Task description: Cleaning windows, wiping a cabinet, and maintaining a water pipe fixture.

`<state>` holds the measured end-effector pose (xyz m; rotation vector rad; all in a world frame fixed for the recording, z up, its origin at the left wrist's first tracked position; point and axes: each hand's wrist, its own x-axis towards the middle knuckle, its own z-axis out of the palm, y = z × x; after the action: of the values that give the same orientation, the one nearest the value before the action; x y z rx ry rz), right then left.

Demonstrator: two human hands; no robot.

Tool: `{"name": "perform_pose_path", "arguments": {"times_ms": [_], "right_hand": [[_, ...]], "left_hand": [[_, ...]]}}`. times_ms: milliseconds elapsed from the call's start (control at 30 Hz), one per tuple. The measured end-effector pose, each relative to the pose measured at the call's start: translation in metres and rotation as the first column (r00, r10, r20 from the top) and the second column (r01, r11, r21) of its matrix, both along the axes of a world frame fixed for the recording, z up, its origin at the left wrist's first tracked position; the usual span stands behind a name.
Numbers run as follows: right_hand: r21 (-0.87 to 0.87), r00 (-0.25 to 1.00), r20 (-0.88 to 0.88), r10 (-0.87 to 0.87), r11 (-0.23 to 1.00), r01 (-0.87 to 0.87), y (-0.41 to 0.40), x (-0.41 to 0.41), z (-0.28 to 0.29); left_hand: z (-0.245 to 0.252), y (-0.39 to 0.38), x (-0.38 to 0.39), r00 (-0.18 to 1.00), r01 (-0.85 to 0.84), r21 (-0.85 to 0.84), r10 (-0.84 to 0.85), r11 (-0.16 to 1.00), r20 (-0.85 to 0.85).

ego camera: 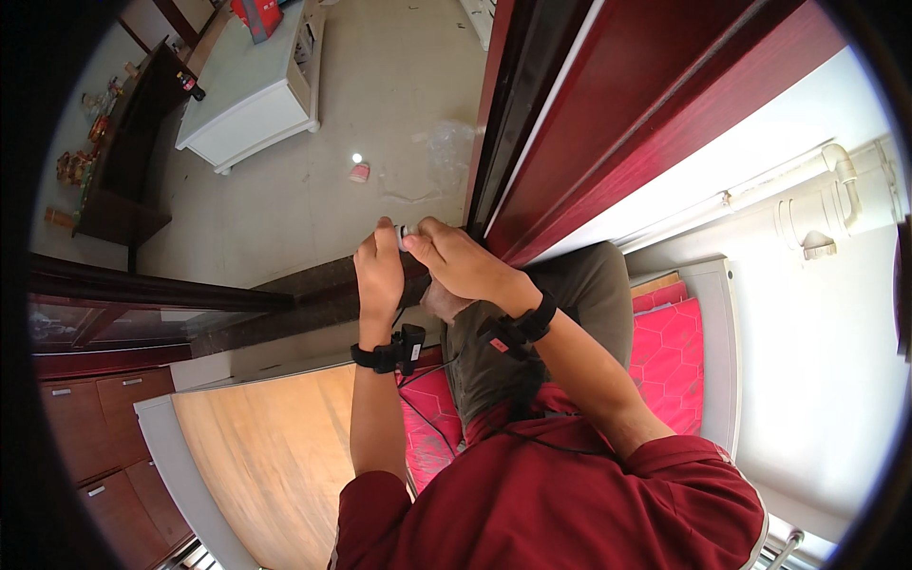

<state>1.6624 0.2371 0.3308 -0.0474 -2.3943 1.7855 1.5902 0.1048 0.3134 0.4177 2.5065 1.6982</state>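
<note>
My left hand [379, 274] and my right hand [463, 265] meet in front of my knees. Between their fingertips they grip a small white object [404, 237] with a dark edge; fingers cover most of it, so its kind is unclear. Beneath my right palm hangs a brownish-pink cloth-like thing [444, 303], partly hidden by that hand. Each wrist wears a black strap; a black module [410, 349] sits on the left one and another module [502, 339] on the right one.
A dark red door frame [570, 142] rises close on the right. Ahead, a white low table [242, 92] stands on the tiled floor [299, 206], near a pink cup-like item [359, 172] and clear plastic film [450, 153]. Wooden board [271, 442] and red padding [666, 363] flank me.
</note>
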Motion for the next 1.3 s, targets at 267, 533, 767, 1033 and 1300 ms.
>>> {"name": "perform_pose_path", "arguments": {"times_ms": [267, 533, 767, 1033, 1300], "right_hand": [[0.138, 0.997, -0.01, 0.073, 0.988, -0.071, 0.006, -0.007, -0.002], [-0.154, 0.995, -0.036, 0.098, 0.983, -0.103, 0.0, -0.03, 0.005], [-0.331, 0.999, -0.035, -0.016, 0.944, 0.004, -0.008, -0.038, 0.006], [-0.434, 0.978, -0.014, -0.209, 0.882, 0.182, -0.008, -0.107, -0.007], [-0.264, 0.989, 0.125, -0.085, 0.957, 0.116, 0.0, -0.189, 0.017]], "left_hand": [[0.011, -0.003, 0.003, 0.999, 0.032, -0.042, -0.034, 0.999, -0.037], [0.012, -0.013, -0.014, 0.999, -0.025, 0.08, 0.022, 0.997, 0.037], [0.016, -0.003, -0.019, 0.998, -0.027, 0.117, 0.033, 0.993, -0.045], [0.013, 0.016, -0.095, 0.996, 0.026, 0.039, -0.022, 0.999, -0.09], [0.021, 0.007, -0.188, 0.929, 0.048, 0.134, -0.093, 0.99, 0.357]]}}
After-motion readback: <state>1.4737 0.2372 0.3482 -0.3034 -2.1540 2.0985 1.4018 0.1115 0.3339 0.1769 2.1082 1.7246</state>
